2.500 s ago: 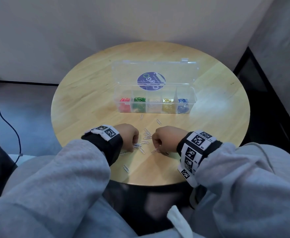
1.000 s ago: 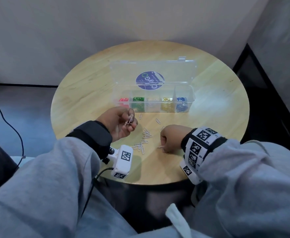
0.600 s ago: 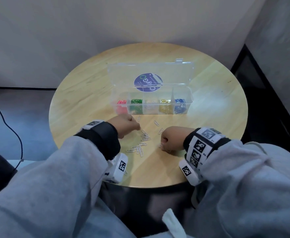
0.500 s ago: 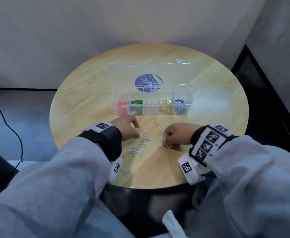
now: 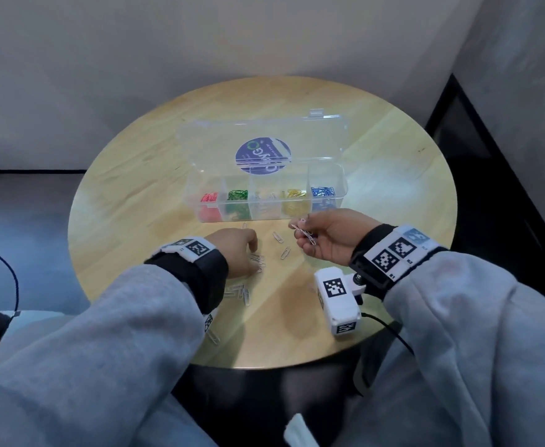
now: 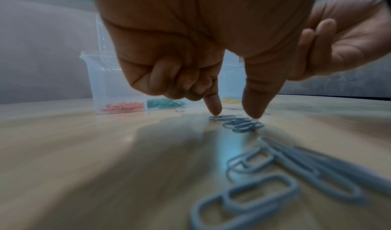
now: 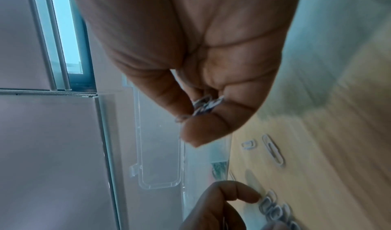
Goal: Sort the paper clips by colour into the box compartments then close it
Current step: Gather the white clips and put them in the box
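**Right hand now lifted toward box, clips in pinch**

Raised off table since half a second ago: right hand (image 5: 332, 241), pinching white paper clips (image 5: 303, 232) just before open box (image 5: 264, 217). Left hand (image 5: 237, 250) down, fingertip and thumb pressing clip row (image 6: 237, 123). Risks: loose bundle spilling short, landing in yellow compartment (image 5: 295, 204).

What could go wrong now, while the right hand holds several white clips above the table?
1. The right hand pinches a loose bunch of white paper clips; one could slip out and fall onto the round wooden table.
2. The middle compartment of the clear plastic box is narrow, so clips may land among the yellow paper clips.
3. The left hand could scatter the white clips under its fingertips.
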